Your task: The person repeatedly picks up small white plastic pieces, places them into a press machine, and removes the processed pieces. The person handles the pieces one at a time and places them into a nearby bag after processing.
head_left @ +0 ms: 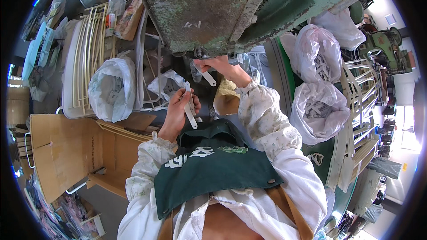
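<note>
My left hand (175, 112) is closed around a few flat white strips (191, 114) with rounded, holed ends, in front of my dark green apron (218, 171). Farther forward and to the right, my right hand (224, 68) reaches under the front of a worn green machine (200, 13). Its fingers pinch another white strip (209, 79), whose holed end points down toward me. The machine's lower edge hides what lies beyond those fingertips. Just beyond my left hand sits a small white plastic bag (167, 83) with pale pieces inside.
At left stand a large white bag (112, 90) of pale strips and an open cardboard box (66, 151). Two lined bags, one nearer (321, 126) and one farther (318, 46), hold more strips at right. A yellowish open container (227, 98) stands below my right forearm.
</note>
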`<state>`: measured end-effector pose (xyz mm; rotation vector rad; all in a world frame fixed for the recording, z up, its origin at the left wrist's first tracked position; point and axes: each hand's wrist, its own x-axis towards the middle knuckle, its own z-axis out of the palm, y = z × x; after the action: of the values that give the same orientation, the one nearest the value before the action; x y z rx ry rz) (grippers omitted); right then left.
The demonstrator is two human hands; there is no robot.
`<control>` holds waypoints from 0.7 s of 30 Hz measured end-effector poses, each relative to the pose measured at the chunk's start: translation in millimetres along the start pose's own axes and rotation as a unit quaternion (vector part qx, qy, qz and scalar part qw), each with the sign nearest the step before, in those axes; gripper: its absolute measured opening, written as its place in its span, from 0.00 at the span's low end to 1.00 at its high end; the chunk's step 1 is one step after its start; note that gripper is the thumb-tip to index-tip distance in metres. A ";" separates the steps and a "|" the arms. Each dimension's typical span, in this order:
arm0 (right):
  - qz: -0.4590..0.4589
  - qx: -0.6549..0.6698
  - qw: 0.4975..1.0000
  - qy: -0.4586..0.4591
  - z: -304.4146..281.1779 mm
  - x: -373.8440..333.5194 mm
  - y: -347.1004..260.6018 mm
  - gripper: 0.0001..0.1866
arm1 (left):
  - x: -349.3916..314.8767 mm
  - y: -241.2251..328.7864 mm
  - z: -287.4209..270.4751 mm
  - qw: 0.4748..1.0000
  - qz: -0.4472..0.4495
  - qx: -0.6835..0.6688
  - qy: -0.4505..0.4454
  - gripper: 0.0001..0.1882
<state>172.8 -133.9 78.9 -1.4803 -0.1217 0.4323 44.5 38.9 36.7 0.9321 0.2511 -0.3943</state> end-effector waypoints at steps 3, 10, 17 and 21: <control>0.024 -0.017 0.999 -0.022 3.0 11.6 14.4 0.10 | -4.2 8.1 5.1 1.000 0.000 -0.015 0.021 0.11; -0.058 -0.047 0.994 -0.082 -3.3 13.1 23.4 0.09 | -4.0 11.4 8.5 0.999 -0.014 0.030 -0.026 0.12; -0.216 -0.179 0.960 -0.013 -3.5 -6.1 8.6 0.09 | -1.7 8.5 17.6 0.997 -0.042 0.053 -0.047 0.13; -0.413 -0.449 0.792 -0.011 -18.2 -52.7 -0.6 0.11 | -5.8 15.2 15.7 0.994 -0.049 0.057 -0.079 0.13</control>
<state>130.7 -169.5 87.3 -2.1426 -1.0768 -0.4100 46.5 35.4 58.9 0.9980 0.1304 -0.5751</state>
